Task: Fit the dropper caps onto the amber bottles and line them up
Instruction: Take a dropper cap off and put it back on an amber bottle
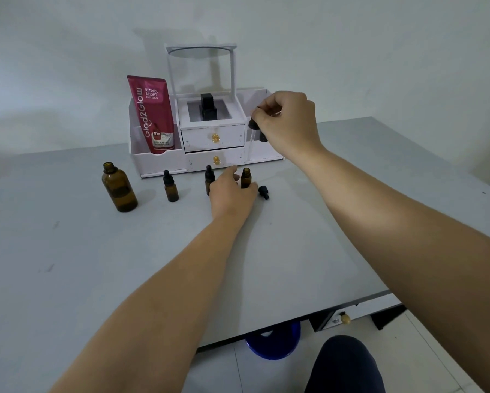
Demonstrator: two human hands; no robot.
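Dropper point(252, 125) pinched in raised right hand point(290, 123); open bottle point(246, 177) gripped by left hand point(232, 192), near table's point(266, 251) far edge.

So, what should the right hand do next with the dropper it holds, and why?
Probably lower the dropper cap in the right hand until its glass tube enters the uncapped small bottle: the left hand holds that bottle, which appears almost directly under the tube.

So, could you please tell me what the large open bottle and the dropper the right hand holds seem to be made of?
The large open bottle: probably amber glass, glossy and see-through brown. The dropper: matte black cap, likely plastic or rubber, with a clear tube, glass or plastic.
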